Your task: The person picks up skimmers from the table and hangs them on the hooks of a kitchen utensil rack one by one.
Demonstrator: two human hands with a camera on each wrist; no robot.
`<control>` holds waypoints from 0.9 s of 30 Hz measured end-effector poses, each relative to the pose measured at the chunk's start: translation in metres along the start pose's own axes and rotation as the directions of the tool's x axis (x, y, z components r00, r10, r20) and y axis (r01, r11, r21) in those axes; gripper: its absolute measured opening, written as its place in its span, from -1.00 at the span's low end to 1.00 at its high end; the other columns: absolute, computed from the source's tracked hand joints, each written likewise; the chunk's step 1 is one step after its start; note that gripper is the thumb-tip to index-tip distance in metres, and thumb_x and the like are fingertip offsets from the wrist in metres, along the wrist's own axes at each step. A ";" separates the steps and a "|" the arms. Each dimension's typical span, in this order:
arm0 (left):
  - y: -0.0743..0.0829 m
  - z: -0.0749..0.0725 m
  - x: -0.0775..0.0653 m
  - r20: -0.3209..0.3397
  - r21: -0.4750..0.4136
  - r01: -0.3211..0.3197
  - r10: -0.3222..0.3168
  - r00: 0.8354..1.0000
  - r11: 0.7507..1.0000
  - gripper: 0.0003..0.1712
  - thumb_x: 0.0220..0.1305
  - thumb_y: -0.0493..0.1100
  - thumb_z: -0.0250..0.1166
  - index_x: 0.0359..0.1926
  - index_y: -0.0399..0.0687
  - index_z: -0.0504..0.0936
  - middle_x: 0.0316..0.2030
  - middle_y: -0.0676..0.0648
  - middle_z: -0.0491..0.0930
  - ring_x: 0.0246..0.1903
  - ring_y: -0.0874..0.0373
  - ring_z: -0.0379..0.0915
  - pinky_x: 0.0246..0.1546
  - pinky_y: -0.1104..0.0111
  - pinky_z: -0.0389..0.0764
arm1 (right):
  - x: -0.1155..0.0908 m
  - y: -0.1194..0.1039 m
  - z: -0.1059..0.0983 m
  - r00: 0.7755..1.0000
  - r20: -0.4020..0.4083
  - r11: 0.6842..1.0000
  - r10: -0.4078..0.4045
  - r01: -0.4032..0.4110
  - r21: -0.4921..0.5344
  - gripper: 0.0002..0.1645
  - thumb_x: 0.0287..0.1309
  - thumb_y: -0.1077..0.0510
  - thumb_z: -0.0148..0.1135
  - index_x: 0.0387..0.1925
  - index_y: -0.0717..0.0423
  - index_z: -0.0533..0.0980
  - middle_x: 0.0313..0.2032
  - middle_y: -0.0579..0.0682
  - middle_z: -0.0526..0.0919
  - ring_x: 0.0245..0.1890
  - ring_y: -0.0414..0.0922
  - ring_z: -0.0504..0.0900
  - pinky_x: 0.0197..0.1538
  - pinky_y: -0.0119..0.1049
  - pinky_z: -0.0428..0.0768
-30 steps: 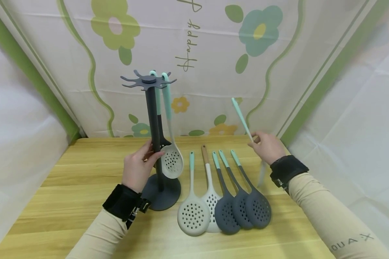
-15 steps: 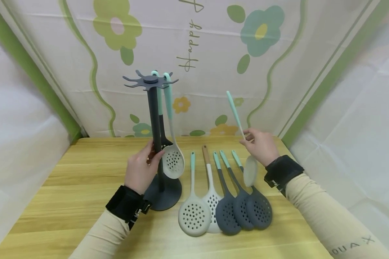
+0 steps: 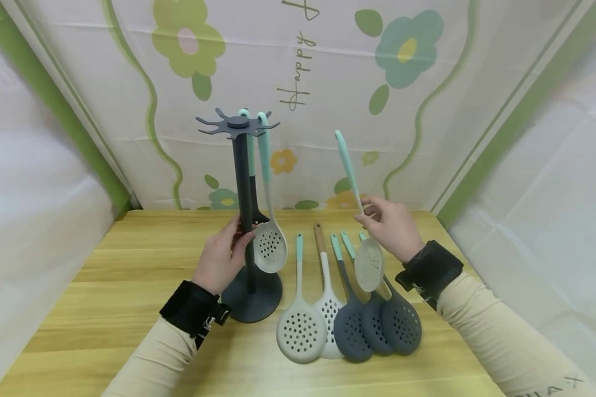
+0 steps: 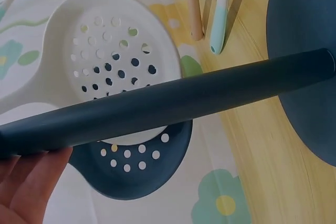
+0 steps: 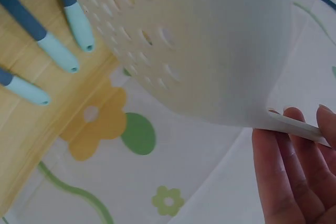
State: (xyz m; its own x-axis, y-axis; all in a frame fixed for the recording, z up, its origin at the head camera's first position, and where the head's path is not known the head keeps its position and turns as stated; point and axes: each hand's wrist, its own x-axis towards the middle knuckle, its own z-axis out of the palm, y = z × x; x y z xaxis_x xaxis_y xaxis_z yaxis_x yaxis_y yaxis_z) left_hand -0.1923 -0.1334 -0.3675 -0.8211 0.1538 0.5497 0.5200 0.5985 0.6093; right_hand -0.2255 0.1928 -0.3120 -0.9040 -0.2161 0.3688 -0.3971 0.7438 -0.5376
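My left hand [image 3: 220, 259] grips the dark pole of a utensil stand [image 3: 242, 187], fingers behind it and thumb at its side. From the stand's hooks hang a cream slotted spoon [image 3: 270, 248] with a mint handle and, partly hidden behind, a dark slotted spoon [image 3: 256, 198]. To the right, my right hand [image 3: 389, 226] pinches the shaft of another cream slotted spoon [image 3: 370, 266], raised with its mint handle up. Its holed bowl [image 5: 220, 51] fills much of the right wrist view, while the pole [image 4: 157, 106] crosses the left wrist view.
On the wooden table [image 3: 129, 275] lie a grey-white skimmer [image 3: 302, 334], a white skimmer [image 3: 329, 325] with a brown handle end, and several dark skimmers [image 3: 354, 336], overlapping in a row. A floral curtain [image 3: 318, 110] hangs behind the table.
My right hand has moved left with the slotted spoon, and its bowl has turned so its holes show in the head view. My left hand has stayed on the pole.
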 end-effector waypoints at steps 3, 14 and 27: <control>0.000 0.000 0.000 -0.037 0.015 -0.008 0.009 0.999 1.000 -0.65 0.37 -0.32 0.24 0.14 -0.26 0.48 -0.12 -0.24 0.71 -0.21 -0.06 0.71 -0.26 0.13 0.74 | 0.003 -0.009 0.000 1.000 -0.006 0.999 -0.019 0.019 0.035 -0.66 0.26 0.20 0.31 0.03 0.27 0.56 -0.28 0.21 0.76 -0.35 0.06 0.75 -0.25 -0.01 0.69; -0.001 0.004 0.001 -0.112 0.039 -0.031 0.035 0.993 0.999 -0.66 0.32 -0.30 0.30 0.09 -0.29 0.55 -0.19 -0.23 0.74 -0.31 -0.05 0.74 -0.31 0.13 0.73 | 0.006 -0.032 -0.002 0.999 0.006 0.990 -0.048 0.046 0.133 -0.70 0.26 0.24 0.31 0.00 0.26 0.56 -0.27 0.20 0.77 -0.33 0.07 0.76 -0.19 0.03 0.71; 0.001 0.009 0.002 -0.144 0.047 -0.042 0.049 0.988 0.998 -0.71 0.28 -0.26 0.35 -0.01 -0.29 0.60 -0.32 -0.21 0.74 -0.44 0.03 0.72 -0.42 0.20 0.73 | 0.005 -0.043 0.000 0.996 -0.004 0.986 -0.090 0.090 0.142 -0.68 0.23 0.25 0.33 0.00 0.27 0.57 -0.29 0.19 0.76 -0.36 0.02 0.76 -0.23 -0.02 0.71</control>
State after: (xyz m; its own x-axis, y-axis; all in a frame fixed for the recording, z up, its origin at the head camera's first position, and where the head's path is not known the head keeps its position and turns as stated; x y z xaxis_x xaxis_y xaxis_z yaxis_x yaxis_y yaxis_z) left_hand -0.1960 -0.1255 -0.3712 -0.7523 0.0678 0.6553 0.5426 0.6280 0.5579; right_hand -0.2133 0.1595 -0.2873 -0.8639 -0.2794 0.4190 -0.4950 0.6239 -0.6047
